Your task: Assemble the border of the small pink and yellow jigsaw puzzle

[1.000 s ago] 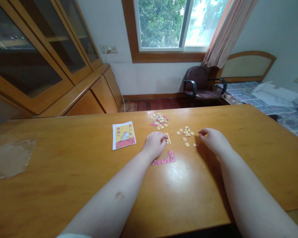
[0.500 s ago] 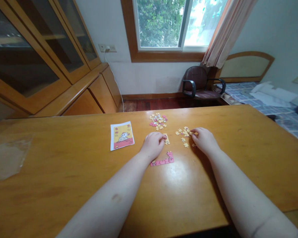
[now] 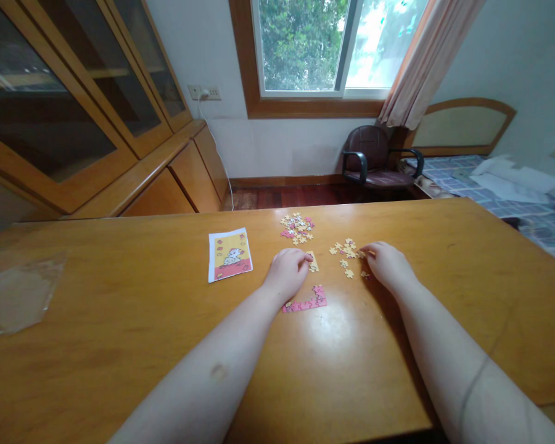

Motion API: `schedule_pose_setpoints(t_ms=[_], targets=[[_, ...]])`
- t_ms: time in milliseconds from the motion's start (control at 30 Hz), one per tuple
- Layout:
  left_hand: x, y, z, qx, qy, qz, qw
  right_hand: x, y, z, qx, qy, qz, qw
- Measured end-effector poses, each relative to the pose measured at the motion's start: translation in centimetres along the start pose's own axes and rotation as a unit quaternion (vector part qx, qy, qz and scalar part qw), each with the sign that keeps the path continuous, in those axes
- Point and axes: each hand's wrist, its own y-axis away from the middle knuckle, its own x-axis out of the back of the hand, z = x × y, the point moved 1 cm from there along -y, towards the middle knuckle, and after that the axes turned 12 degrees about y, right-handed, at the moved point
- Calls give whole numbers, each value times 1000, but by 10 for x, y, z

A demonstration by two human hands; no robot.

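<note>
My left hand [image 3: 287, 271] rests curled on the wooden table [image 3: 120, 320], its fingertips pinching a small joined strip of yellow puzzle pieces [image 3: 312, 261]. Just below it lies an L-shaped run of joined pink pieces [image 3: 306, 302]. My right hand [image 3: 386, 264] is curled with its fingertips at the edge of a scatter of loose yellow pieces [image 3: 346, 251]; whether it holds one is hidden. A second pile of mixed pink and yellow pieces [image 3: 296, 226] lies farther back. A picture card [image 3: 230, 253] showing a white animal on yellow and red lies left of my left hand.
A crumpled clear plastic bag [image 3: 18, 295] lies at the table's left end. Wooden glass-door cabinets [image 3: 74, 117] line the left wall. Beyond the table stand a dark armchair [image 3: 374, 157], a window and a bed [image 3: 509, 185] at the right.
My right hand moved left from the table's open surface to the loose yellow pieces. My left hand stayed on the yellow strip.
</note>
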Motion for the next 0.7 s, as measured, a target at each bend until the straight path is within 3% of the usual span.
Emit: schedule_pose_setpoints(t_ms=[367, 700], targets=[[-1, 0, -1, -10, 11, 6, 1000, -4, 0, -2, -31, 12, -28, 999], [-1, 1, -1, -6, 8, 4, 1000, -3, 1, 4, -9, 4, -47, 999]])
